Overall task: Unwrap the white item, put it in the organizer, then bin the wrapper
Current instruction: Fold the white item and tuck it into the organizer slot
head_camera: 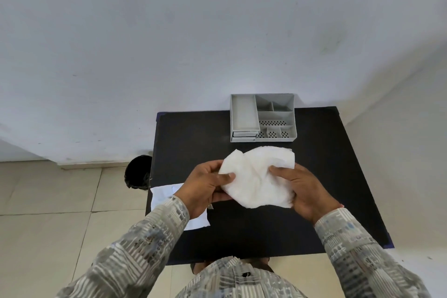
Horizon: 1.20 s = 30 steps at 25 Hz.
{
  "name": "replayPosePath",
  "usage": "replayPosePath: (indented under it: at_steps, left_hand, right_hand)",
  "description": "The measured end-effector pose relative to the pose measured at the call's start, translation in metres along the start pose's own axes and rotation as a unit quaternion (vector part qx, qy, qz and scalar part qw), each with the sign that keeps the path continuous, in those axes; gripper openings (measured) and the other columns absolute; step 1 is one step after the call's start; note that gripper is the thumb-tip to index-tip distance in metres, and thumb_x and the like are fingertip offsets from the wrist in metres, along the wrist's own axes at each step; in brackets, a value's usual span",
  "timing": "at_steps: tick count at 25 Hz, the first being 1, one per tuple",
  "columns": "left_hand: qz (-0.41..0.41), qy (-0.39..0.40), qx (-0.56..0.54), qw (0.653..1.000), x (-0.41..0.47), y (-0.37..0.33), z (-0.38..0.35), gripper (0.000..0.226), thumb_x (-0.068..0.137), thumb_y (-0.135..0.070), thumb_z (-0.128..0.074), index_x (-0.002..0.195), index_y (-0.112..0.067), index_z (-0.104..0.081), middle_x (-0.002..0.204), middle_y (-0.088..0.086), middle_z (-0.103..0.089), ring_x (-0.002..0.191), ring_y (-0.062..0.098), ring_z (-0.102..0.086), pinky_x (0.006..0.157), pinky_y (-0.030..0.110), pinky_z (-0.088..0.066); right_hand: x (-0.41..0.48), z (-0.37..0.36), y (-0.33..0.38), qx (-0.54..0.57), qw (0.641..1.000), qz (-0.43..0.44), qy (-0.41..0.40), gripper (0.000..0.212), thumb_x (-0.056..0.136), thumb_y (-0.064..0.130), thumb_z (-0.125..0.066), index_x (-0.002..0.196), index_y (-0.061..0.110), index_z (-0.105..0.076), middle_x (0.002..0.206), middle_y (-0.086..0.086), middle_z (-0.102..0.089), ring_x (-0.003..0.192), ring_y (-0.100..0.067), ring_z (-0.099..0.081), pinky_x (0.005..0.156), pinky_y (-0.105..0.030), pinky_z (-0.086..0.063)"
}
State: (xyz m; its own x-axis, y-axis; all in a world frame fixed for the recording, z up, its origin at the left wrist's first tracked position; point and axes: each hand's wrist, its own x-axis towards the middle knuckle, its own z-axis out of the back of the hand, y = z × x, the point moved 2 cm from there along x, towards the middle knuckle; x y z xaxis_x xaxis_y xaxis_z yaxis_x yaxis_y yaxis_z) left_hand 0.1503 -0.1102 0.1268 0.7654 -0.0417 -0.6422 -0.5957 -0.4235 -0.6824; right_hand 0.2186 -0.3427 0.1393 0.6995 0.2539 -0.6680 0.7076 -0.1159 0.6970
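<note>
Both hands hold a crumpled white paper wrapper (257, 174) above the middle of the black table (242, 237). My left hand (205, 186) pinches its left edge, thumb on top. My right hand (304, 189) grips its right side from below. Whatever is inside the wrapper is hidden by its folds. A grey plastic organizer (244, 113) with several compartments stands at the table's far edge, just beyond the wrapper. A black bin (137, 172) sits on the floor off the table's left side.
A flat white sheet of paper (164, 195) lies on the table's left edge, partly under my left forearm. A pale wall rises directly behind the table. Beige floor tiles surround the table.
</note>
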Motion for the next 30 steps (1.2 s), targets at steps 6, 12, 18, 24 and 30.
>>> replayPosePath:
  at_steps: [6,12,18,24,30]
  left_hand:
    - [-0.014,-0.023,-0.215,0.976,0.006,0.002,-0.035,0.053,0.080,0.004,-0.074,0.132,-0.006,-0.067,0.122,0.017,-0.081,0.109,0.036,-0.079,0.083,0.047,-0.069]
    - [-0.031,-0.041,-0.110,0.993,0.007,0.023,-0.082,0.045,0.093,-0.016,-0.076,0.137,-0.013,-0.068,0.130,0.014,-0.078,0.122,0.037,-0.073,0.097,0.050,-0.063]
    - [-0.037,-0.001,-0.127,0.991,0.013,0.019,-0.074,0.044,0.097,-0.020,-0.070,0.140,-0.015,-0.066,0.134,0.016,-0.076,0.121,0.036,-0.074,0.100,0.057,-0.059]
    - [-0.058,-0.036,-0.127,0.990,0.031,0.028,-0.086,0.055,0.089,-0.017,-0.079,0.141,-0.012,-0.064,0.136,0.023,-0.072,0.125,0.044,-0.070,0.100,0.060,-0.059]
    - [0.001,-0.044,-0.253,0.967,0.048,0.031,-0.093,0.036,0.102,-0.025,-0.062,0.136,-0.017,-0.071,0.137,0.026,-0.072,0.121,0.048,-0.070,0.099,0.066,-0.055]
  right_hand:
    - [0.002,0.008,0.020,0.224,0.971,-0.006,0.088,0.062,0.102,0.050,-0.058,0.149,0.010,-0.057,0.145,-0.016,-0.066,0.132,-0.036,-0.065,0.109,-0.053,-0.053]
    - [0.005,-0.006,0.003,-0.011,0.996,0.016,0.086,0.042,0.098,0.004,-0.067,0.139,0.012,-0.063,0.123,-0.012,-0.079,0.111,-0.031,-0.078,0.088,-0.051,-0.065]
    - [0.003,0.020,0.029,-0.107,0.979,-0.016,0.176,0.038,0.098,0.011,-0.069,0.134,0.022,-0.067,0.129,-0.011,-0.077,0.118,-0.034,-0.074,0.099,-0.064,-0.058]
    - [-0.001,0.028,0.020,-0.173,0.972,-0.011,0.161,0.052,0.089,-0.004,-0.073,0.127,0.031,-0.066,0.118,-0.004,-0.081,0.108,-0.026,-0.078,0.089,-0.055,-0.065]
    - [0.000,0.051,0.028,-0.217,0.954,-0.039,0.205,0.042,0.092,0.020,-0.078,0.130,0.032,-0.065,0.117,-0.003,-0.080,0.101,-0.024,-0.079,0.073,-0.042,-0.065]
